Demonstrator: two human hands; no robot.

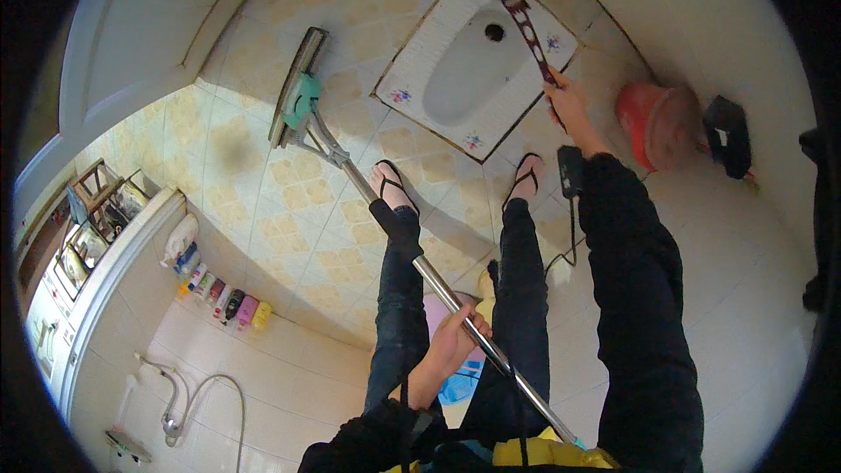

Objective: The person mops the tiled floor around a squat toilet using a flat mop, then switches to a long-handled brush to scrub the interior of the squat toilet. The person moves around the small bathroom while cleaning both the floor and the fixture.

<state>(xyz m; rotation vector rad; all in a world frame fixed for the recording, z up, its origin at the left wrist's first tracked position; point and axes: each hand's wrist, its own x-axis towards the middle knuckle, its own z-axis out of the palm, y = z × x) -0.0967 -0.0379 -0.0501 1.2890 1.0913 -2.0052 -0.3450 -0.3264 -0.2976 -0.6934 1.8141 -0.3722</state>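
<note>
My left hand (453, 341) is closed around the metal pole of a squeeze mop (448, 286). The mop's green and grey head (299, 95) is on the tiled floor at the upper left. In my right hand (568, 105) is the handle of a dark brush with oval holes (529, 29). Its dark bristled end is over the far edge of a white squat toilet pan (447, 36) with flower prints. Whether the bristles touch the pan is hard to tell. My feet in black flip-flops (394, 185) stand just before the pan.
A red bucket (640, 125) and a black container (727, 136) are by the right wall. Several bottles (234, 305) line the wall at the lower left, near a shower hose (243, 401). Pink and blue plastic items lie behind my legs. A white door (144, 33) is at the upper left.
</note>
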